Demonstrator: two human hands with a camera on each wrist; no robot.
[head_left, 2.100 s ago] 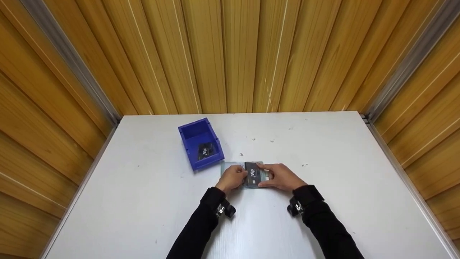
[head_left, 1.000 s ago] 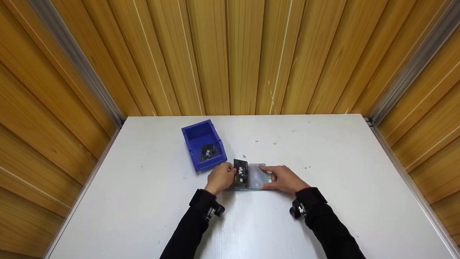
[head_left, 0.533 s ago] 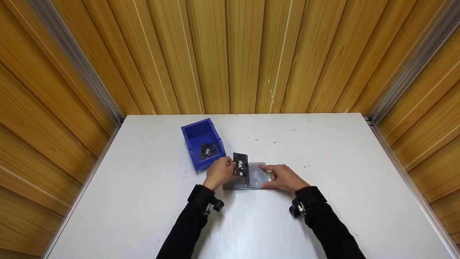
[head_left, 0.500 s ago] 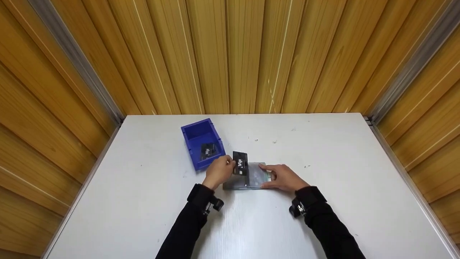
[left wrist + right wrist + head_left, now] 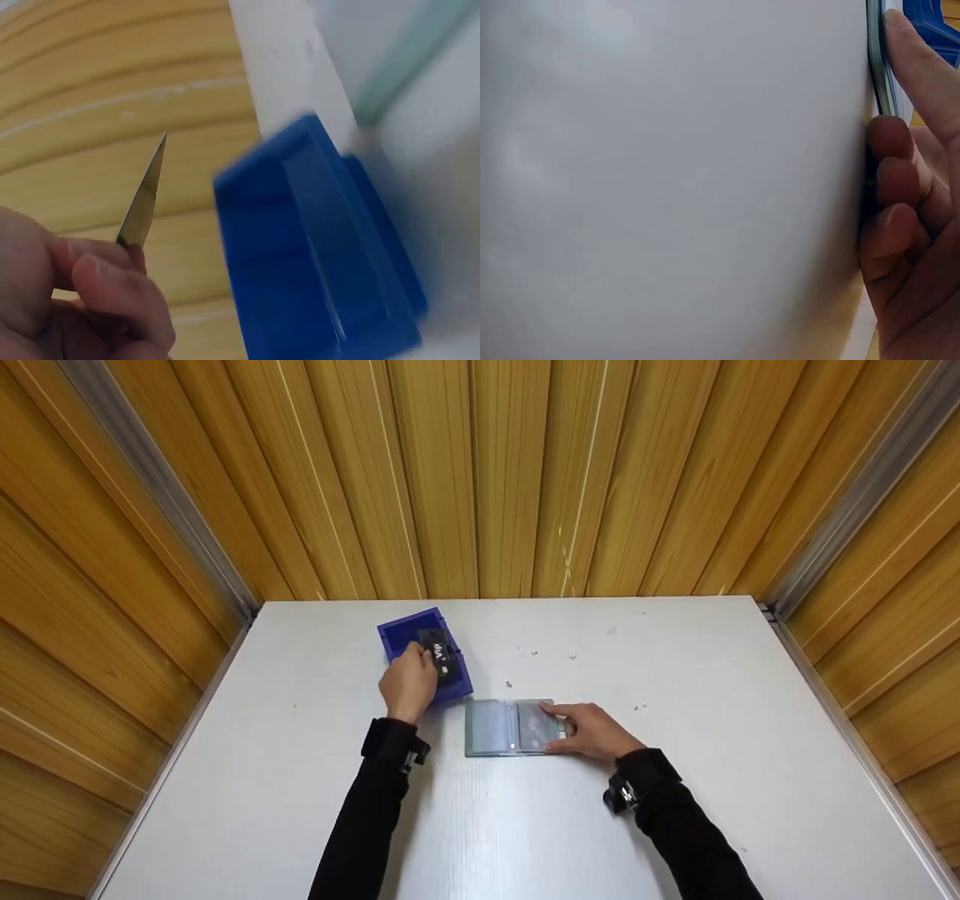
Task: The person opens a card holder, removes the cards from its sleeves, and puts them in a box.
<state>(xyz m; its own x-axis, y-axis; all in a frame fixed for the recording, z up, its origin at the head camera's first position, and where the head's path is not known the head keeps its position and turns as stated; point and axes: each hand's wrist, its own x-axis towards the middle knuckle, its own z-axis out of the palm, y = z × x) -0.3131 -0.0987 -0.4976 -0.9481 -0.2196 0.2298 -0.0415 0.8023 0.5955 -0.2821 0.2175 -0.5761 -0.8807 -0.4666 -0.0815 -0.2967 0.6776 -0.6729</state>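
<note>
In the head view my left hand pinches a black card lettered "Vip" over the blue bin. The left wrist view has that card nearly edge-on between thumb and fingers, with the blue bin beside it. The hand and card hide part of the bin's inside. On the table to the right lies a card holder, spread open with clear sleeves and a pale green edge. My right hand grips its right edge; the right wrist view shows bent fingers against the holder's edge.
The white tabletop carries several small dark marks behind the holder. Wood-patterned panels stand at the back and both sides, with grey metal strips at the corners. A black band with a small camera is on each wrist.
My left hand has drawn the Vip card away from the holder's pages and carried it left and back over the bin. The right hand stays at the holder's right edge.
</note>
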